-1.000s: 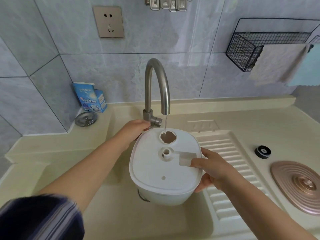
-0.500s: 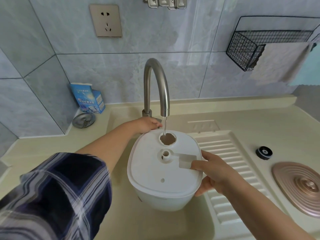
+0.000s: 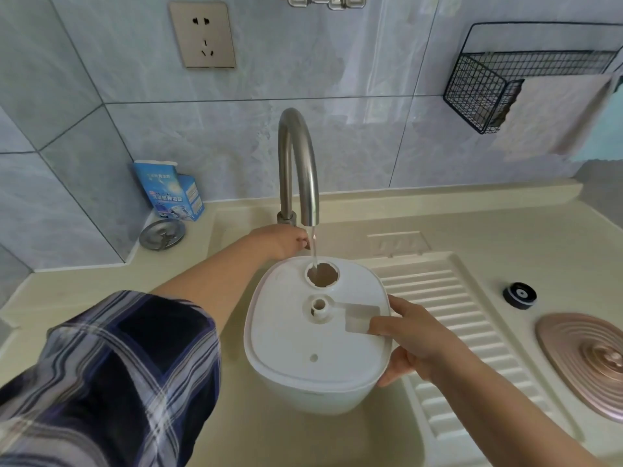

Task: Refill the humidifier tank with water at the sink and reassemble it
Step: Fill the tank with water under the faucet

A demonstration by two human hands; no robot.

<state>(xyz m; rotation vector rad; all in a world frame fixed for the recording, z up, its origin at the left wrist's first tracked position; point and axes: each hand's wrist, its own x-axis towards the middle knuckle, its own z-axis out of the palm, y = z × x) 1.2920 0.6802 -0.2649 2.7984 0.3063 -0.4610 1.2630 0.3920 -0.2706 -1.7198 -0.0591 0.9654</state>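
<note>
Reading off the faucet (image 3: 296, 163), left to right. Far left of it, against the tiled wall: blue box (image 3: 168, 190) upright on the beige surface (image 3: 488, 224), metal strainer disc (image 3: 162, 233) lying just in front of the box. Wall outlet (image 3: 202, 35) above and left of the faucet.

My left hand (image 3: 286, 241) reaches behind the faucet base, plaid sleeve (image 3: 108, 375) pushed up the forearm. Fingers are hidden by the spout and the water, so I cannot tell whether they grip anything.

Thin stream of water (image 3: 314, 247) falls from the spout straight into the round fill hole (image 3: 323, 274) of the white humidifier tank (image 3: 313, 338). Tank sits directly below the spout, held over the sink basin (image 3: 303, 439).

Right hand (image 3: 418, 338) holds the tank by its right edge, thumb across the top, fingers curled under the rim.

Right of the faucet: ribbed drainboard (image 3: 472, 332), then a small black cap (image 3: 519, 295), then a copper-coloured ridged lid (image 3: 590, 362). Wire basket (image 3: 482, 89) on the wall upper right, cloth (image 3: 556, 112) hanging from it.
</note>
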